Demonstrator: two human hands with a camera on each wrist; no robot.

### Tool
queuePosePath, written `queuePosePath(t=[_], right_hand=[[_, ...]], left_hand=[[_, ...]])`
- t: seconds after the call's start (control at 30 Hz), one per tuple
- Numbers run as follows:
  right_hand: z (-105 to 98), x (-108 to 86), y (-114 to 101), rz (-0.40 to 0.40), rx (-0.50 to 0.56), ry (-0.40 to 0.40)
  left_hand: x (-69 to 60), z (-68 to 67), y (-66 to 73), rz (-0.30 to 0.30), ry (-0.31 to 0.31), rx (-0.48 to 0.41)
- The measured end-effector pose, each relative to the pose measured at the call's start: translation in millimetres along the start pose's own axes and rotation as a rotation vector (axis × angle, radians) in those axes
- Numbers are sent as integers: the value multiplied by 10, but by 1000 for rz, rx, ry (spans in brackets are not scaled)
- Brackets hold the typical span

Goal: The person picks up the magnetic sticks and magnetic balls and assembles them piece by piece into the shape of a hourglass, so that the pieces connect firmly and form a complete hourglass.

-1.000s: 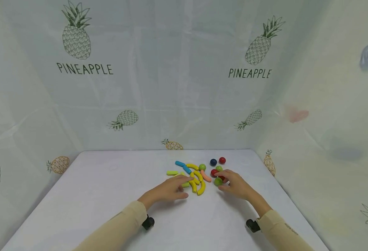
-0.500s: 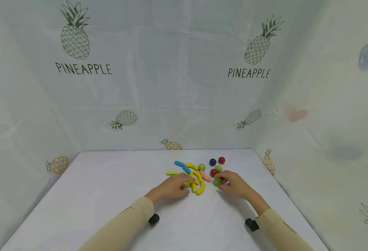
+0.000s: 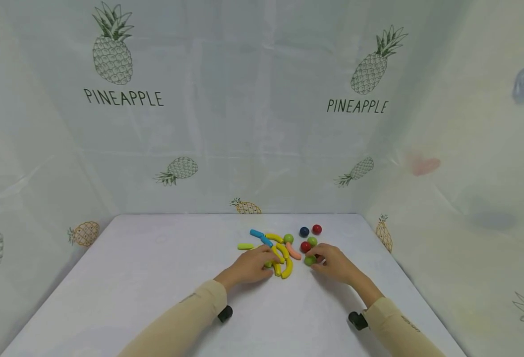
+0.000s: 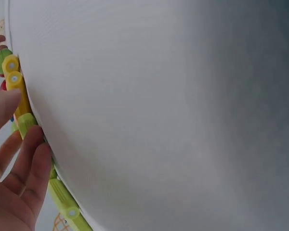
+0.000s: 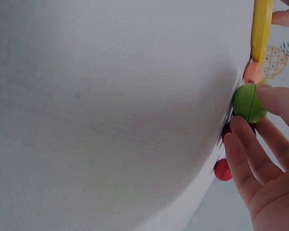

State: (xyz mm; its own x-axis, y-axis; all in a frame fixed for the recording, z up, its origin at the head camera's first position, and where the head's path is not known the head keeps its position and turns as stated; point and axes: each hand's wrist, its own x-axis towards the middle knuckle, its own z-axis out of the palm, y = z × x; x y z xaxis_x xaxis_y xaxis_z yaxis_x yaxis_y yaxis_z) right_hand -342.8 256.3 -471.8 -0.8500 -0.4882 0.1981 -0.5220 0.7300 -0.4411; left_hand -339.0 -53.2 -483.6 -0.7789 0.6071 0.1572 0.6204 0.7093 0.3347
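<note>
My left hand (image 3: 253,265) is spread low over the left part of a cluster of yellow curved pieces (image 3: 287,267). In the left wrist view the thumb of that hand (image 4: 19,173) overlaps a yellow piece (image 4: 23,101), and the fingertips lie by a green piece (image 4: 26,122), with a gap between thumb and fingers. My right hand (image 3: 335,263) has thumb and fingertips around a green ball (image 3: 309,260). In the right wrist view the hand (image 5: 274,163) pinches this ball (image 5: 248,103); a dark red ball is partly hidden behind the fingers.
Beyond the hands lie blue pieces (image 3: 256,233), a pink piece (image 3: 294,251), a dark blue ball (image 3: 304,231), red balls (image 3: 317,229) and other green balls (image 3: 288,238). A light green stick (image 3: 245,246) is at left. A pineapple-print curtain (image 3: 262,124) rises behind the white table (image 3: 154,277).
My left hand has moved right, further over the yellow pieces and covering more of the green ones. The right hand has barely moved; its fingertips have closed in on the green ball.
</note>
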Motion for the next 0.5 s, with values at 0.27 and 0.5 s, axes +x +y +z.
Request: queuePosePath(t=[0.27,0.5], right_hand=[[17,38,0,48,-13,6],[28,55,-20,55,-11,12]], left_hand=[[47,44,30,-8,24,29],[75,41,59,-12,33,60]])
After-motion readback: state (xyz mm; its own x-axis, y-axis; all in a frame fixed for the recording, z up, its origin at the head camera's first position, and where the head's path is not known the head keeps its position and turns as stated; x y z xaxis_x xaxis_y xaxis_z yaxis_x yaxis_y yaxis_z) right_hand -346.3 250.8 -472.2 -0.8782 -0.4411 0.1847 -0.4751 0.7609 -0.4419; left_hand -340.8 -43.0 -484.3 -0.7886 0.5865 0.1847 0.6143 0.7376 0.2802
